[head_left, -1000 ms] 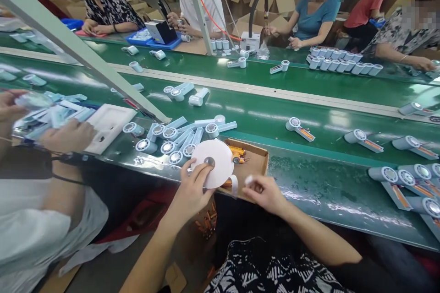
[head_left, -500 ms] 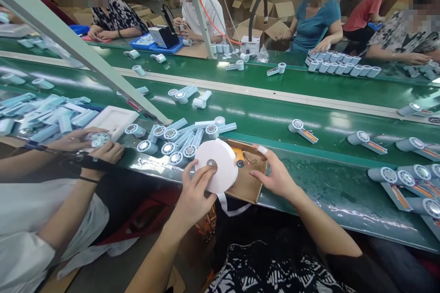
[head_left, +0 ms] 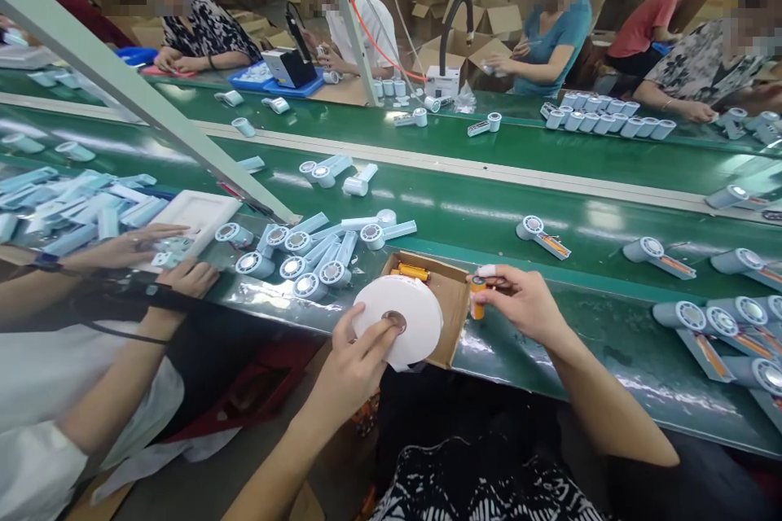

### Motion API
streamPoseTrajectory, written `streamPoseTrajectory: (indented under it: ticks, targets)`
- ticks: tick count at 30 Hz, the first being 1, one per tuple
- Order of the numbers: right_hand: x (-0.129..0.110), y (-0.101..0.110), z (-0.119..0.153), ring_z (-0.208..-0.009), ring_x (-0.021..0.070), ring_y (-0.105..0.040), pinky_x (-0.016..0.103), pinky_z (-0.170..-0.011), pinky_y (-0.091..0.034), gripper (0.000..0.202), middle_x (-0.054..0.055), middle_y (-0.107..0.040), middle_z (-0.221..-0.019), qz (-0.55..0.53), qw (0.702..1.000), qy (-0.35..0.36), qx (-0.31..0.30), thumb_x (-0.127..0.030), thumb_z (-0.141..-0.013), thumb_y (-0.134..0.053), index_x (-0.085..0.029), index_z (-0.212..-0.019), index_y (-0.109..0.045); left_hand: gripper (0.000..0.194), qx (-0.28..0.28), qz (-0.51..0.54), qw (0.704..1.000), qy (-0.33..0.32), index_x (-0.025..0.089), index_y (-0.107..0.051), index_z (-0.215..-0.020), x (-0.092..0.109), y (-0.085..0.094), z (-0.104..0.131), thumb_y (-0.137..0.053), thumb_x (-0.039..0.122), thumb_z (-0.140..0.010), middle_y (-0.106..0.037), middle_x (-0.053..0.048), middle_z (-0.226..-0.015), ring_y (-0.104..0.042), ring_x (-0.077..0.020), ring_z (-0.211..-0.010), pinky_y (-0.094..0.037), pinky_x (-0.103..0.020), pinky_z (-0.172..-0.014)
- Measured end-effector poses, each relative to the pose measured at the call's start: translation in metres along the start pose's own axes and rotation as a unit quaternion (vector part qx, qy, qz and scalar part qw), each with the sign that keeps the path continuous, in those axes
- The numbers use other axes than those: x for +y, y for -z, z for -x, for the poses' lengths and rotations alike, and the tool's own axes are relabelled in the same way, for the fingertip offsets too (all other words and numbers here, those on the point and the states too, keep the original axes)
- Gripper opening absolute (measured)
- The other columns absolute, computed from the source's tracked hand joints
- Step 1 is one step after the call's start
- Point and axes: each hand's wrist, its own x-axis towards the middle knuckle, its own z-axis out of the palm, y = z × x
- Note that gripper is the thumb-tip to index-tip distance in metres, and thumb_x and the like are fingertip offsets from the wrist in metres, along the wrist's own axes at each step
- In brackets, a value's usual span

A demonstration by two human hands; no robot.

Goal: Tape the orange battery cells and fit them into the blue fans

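White, the round roll (head_left: 423, 316) is clasped by left fingers (head_left: 371, 335); right fingers (head_left: 506, 273) pinch an orange cylinder (head_left: 478, 310).

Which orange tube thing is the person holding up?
The orange cylinder pinched in the right hand, by the right edge of the cardboard tray. The orange one inside the tray isn't in anyone's fingers.

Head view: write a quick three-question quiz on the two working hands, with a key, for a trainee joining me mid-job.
1. Multiple choice. The left hand holds: A) a blue tray; B) a white roll; C) a black hose.
2. True or false. The right hand is empty.
3. Fill in. The shallow open box between the hands is made of ____.

Key: 1. B. 2. False; it holds an orange cylinder. 3. Cardboard.
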Motion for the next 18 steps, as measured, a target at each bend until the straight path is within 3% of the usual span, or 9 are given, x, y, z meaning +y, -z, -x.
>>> streamPoseTrajectory:
  ticks: [5,11,15,18]
  targets:
    - [-0.004,-0.016,-0.005,-0.071,0.0181,-0.074,0.027,-0.067,-0.058,0.026,0.002,-0.083,-0.083,0.111,0.989,0.003,-0.098,-0.039,-0.085,-0.081,-0.021,-0.103,-0.086,0.053,-0.04,-0.028,0.995,-0.092,0.021,-0.072,-0.128,0.001,0.008,-0.017,-0.058,-0.006,-0.085,-0.073,-0.006,-0.13,-0.04,-0.0356,-0.148,-0.052,-0.048,-0.114]
    - [0.009,-0.016,-0.016,-0.094,0.0265,-0.078,0.038,-0.087,-0.062,0.038,0.008,-0.084,-0.103,0.0,0.991,-0.099,-0.092,-0.039,-0.075,-0.087,-0.018,-0.106,-0.086,0.049,-0.068,-0.079,0.988,-0.111,0.02,-0.071,-0.132,0.012,0.008,-0.031,-0.062,-0.001,-0.088,-0.071,-0.006,-0.136,-0.049,-0.0357,-0.14,-0.054,-0.051,-0.114]
    - [0.02,-0.003,-0.019,-0.104,0.0256,-0.076,0.042,-0.099,-0.061,0.055,0.006,-0.082,-0.112,-0.031,0.976,-0.126,-0.175,-0.035,-0.064,-0.094,-0.021,-0.115,-0.084,0.051,-0.09,-0.07,0.987,-0.114,0.02,-0.07,-0.134,0.013,0.009,-0.035,-0.06,-0.002,-0.089,-0.071,-0.006,-0.136,-0.049,-0.035,-0.142,-0.053,-0.05,-0.116]
    - [0.031,0.001,-0.021,-0.102,0.0226,-0.075,0.042,-0.099,-0.061,0.063,0.005,-0.081,-0.111,-0.079,0.969,-0.139,-0.189,-0.031,-0.062,-0.094,-0.02,-0.122,-0.08,0.052,-0.105,-0.062,0.987,-0.105,0.021,-0.069,-0.135,0.011,0.01,-0.039,-0.058,-0.003,-0.09,-0.071,-0.007,-0.133,-0.049,-0.0346,-0.144,-0.052,-0.051,-0.116]
